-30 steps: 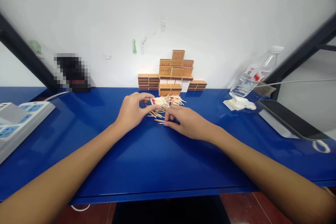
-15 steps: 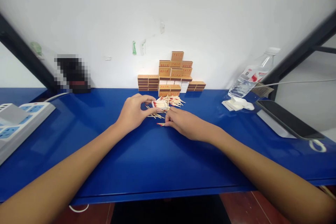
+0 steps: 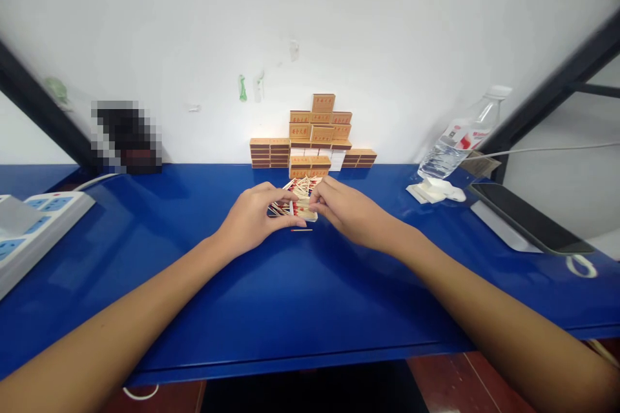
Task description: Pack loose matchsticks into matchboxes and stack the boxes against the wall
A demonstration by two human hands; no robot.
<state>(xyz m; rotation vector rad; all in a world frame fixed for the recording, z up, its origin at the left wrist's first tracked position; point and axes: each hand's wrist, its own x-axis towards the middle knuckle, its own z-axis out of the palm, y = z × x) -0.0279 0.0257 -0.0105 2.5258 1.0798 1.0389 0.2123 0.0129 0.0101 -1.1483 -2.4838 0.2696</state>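
Note:
My left hand (image 3: 247, 216) grips the white inner tray of a matchbox (image 3: 316, 219) between thumb and fingers. Red-headed matches (image 3: 303, 211) lie in this tray. Closed in a pinch, my right hand (image 3: 351, 214) is at the tray's right side with matches at its fingertips; the fingers hide part of them. Behind the tray spreads a pile of loose matches (image 3: 304, 184), and some poke out beneath my left fingers. One single match (image 3: 301, 230) lies on the blue table just in front of the tray.
Matchboxes (image 3: 322, 134) stand stacked against the wall behind the pile. To the right are a leaning water bottle (image 3: 458, 139), white pieces (image 3: 434, 190) and a phone (image 3: 530, 216) on a white block. A power strip (image 3: 43, 232) lies at the left.
My right hand has moved up with its matches from the table to the tray. The tray has come nearer and turned. A single match now lies alone on the table.

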